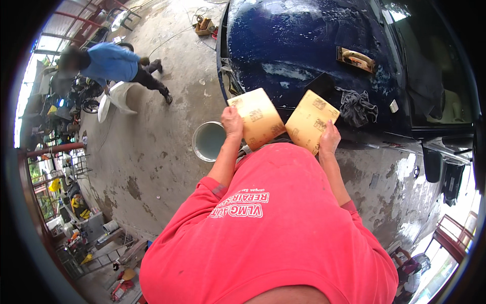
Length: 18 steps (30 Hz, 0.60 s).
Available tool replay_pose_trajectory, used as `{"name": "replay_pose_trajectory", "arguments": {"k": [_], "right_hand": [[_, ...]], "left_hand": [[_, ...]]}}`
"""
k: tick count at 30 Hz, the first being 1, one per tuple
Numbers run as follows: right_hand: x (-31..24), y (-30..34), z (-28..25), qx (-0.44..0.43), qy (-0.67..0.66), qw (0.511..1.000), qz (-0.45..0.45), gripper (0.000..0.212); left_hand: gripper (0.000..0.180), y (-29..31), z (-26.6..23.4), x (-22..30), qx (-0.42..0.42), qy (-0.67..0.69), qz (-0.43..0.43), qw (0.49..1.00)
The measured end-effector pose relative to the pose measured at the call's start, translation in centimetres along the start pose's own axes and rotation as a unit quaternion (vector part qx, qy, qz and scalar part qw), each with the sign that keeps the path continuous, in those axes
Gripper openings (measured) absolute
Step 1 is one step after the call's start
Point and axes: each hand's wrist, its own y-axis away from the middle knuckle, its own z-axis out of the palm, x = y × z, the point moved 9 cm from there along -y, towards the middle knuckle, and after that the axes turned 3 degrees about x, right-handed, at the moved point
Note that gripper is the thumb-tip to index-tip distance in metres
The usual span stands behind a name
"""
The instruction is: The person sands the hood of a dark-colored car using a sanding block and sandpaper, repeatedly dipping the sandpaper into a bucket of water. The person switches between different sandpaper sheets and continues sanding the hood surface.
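Note:
My left hand [232, 121] pinches a tan sheet of sandpaper [257, 119] by its left edge, with the printed backing facing up. A second sandpaper sheet [312, 121] is gripped at its right edge by my right hand [330, 139]. The two sheets tilt away from each other, and their inner edges come close together near the middle. Both are held in front of my body, at the near edge of a dark blue car hood [288, 40] with pale, dull patches. Below my left hand, a round bucket [194, 142] holds cloudy liquid.
On the car lie a sanding board with a handle [356, 59], a crumpled grey rag [357, 107], a black flat piece [321, 87] and a small white block [394, 106]. A person in blue [111, 63] bends over a white curved panel [120, 98] at the far left.

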Motion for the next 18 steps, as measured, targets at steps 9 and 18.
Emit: {"name": "replay_pose_trajectory", "arguments": {"k": [9,18], "right_hand": [[9.6,-1.3,-23.9,0.299,-0.36,0.872,0.14,0.042],[15.4,10.9,-29.4,0.329,-0.402,0.827,0.216,0.043]], "left_hand": [[0.034,-11.0,-11.7,-6.3,0.174,-0.043,-0.101,0.979],[0.037,-8.2,27.1,32.4,0.041,-0.087,0.333,0.938]]}}
